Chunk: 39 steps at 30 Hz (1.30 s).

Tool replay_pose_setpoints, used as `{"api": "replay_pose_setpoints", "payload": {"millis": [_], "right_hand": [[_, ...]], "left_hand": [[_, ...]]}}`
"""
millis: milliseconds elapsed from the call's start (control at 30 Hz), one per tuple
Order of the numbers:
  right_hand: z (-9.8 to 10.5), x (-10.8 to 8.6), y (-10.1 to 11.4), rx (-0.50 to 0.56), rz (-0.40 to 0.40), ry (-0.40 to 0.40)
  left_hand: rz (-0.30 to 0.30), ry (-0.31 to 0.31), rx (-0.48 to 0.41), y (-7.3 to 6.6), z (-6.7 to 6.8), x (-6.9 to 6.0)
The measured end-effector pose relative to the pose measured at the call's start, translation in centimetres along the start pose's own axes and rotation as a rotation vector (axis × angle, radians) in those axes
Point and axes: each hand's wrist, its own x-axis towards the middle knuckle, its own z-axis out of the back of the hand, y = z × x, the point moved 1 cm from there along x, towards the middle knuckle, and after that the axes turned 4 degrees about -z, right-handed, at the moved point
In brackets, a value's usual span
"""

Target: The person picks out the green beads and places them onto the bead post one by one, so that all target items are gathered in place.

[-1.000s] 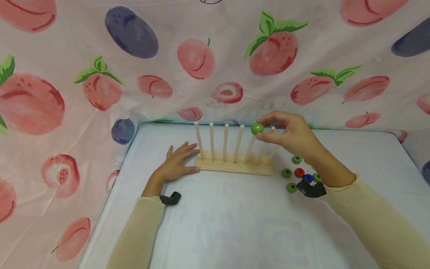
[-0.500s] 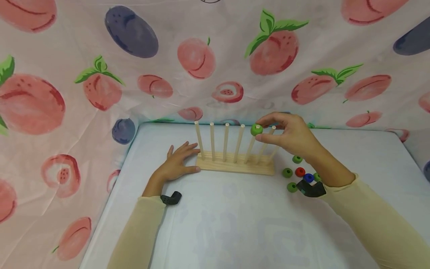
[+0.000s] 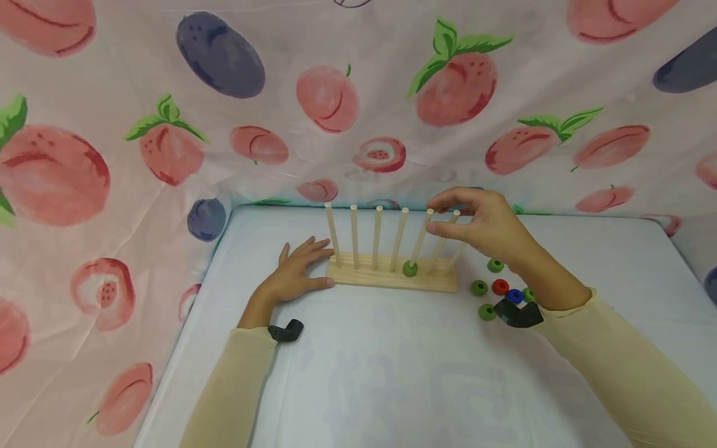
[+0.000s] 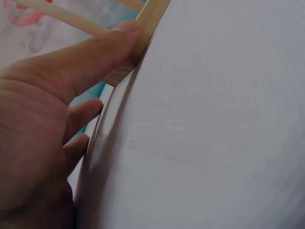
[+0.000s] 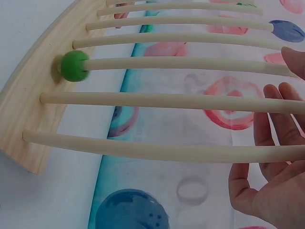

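A wooden base [image 3: 364, 277] carries a row of several upright pegs. Low on one of them, third from the right, sits a green bead [image 3: 410, 269], also seen against the board in the right wrist view as a green ball [image 5: 75, 66]. My right hand [image 3: 488, 219] is around that peg's top, thumb and forefinger apart and holding no bead. Its other fingers are loosely bent behind the pegs in the right wrist view. My left hand [image 3: 294, 272] lies at the base's left end with straight fingers; in the left wrist view its thumb [image 4: 112, 45] touches the wood.
Right of the base, loose beads lie on the white table [image 3: 392, 373]: several green ones, such as the green bead [image 3: 478, 287], a red bead [image 3: 500, 286] and a blue bead [image 3: 514, 296]. My right wrist partly covers them. A fruit-patterned cloth [image 3: 325, 99] hangs behind.
The green bead has left my right fingers at the peg's top and dropped down the peg to the base. Both hands have stayed nearly in place.
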Motion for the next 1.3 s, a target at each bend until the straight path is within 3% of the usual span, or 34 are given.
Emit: {"api": "replay_pose_setpoints", "payload": {"millis": [500,633,967,1133,1300], "right_hand": [[0.9,-0.3,0.0,-0.006,0.05,0.006],[1.8,-0.7,-0.7,-0.035,0.097,0.005],[3.9,-2.1,-3.1,-0.05,0.115,-0.027],[5.0,-2.6,-5.2,-0.076,0.092,-0.035],[5.6,-2.9,-7.5,-0.129,0.003,-0.046]], "left_hand": [[-0.005,-0.008,-0.006,0.1,0.0,0.1],[-0.006,-0.01,-0.006,0.0,0.0,0.1],[-0.001,-0.012,-0.01,0.0,0.0,0.1],[0.002,-0.01,-0.009,0.0,-0.1,0.1],[-0.002,-0.01,-0.007,0.0,0.0,0.1]]}}
